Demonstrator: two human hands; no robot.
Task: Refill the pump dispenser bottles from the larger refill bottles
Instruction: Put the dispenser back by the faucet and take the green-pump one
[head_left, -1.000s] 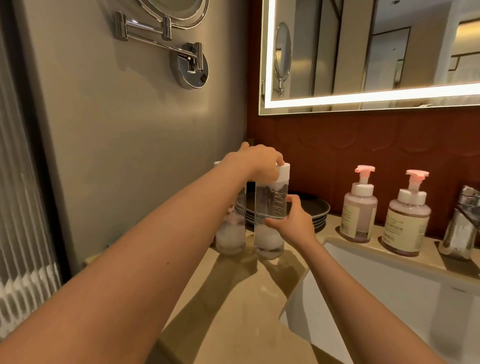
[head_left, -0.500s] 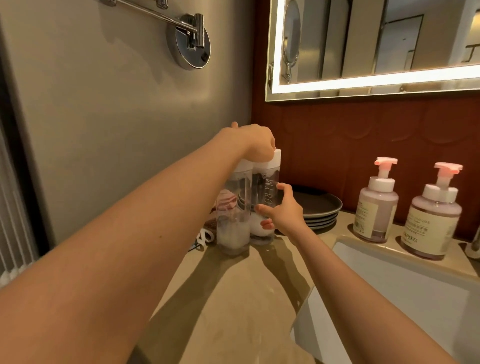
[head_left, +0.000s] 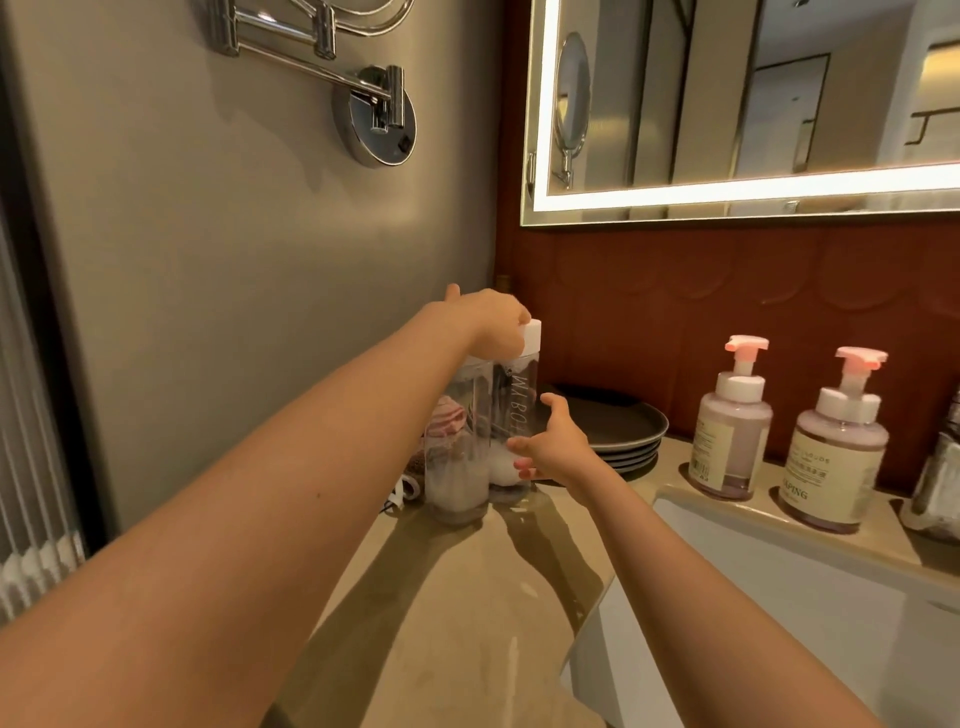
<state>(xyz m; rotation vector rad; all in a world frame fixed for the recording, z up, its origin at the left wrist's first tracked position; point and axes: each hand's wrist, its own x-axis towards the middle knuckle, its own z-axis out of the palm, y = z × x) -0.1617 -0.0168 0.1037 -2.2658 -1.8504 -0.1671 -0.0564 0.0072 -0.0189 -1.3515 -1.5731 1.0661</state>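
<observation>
Left hand (head_left: 493, 319) grips the white cap (head_left: 532, 336) of the tall clear refill bottle (head_left: 514, 415). Right hand (head_left: 556, 452), spread open alongside, steadies little, so twisting could topple it.

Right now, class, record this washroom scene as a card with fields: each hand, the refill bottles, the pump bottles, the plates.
left hand: grips the white cap of the tall clear refill bottle from above
right hand: fingers spread beside that bottle's lower half; contact unclear
second clear bottle: upright, close on the first one's left
pump bottles: two, pale and round with pink heads, upright behind the white sink
stack of dark plates: beyond the right hand, by the red wall
</observation>
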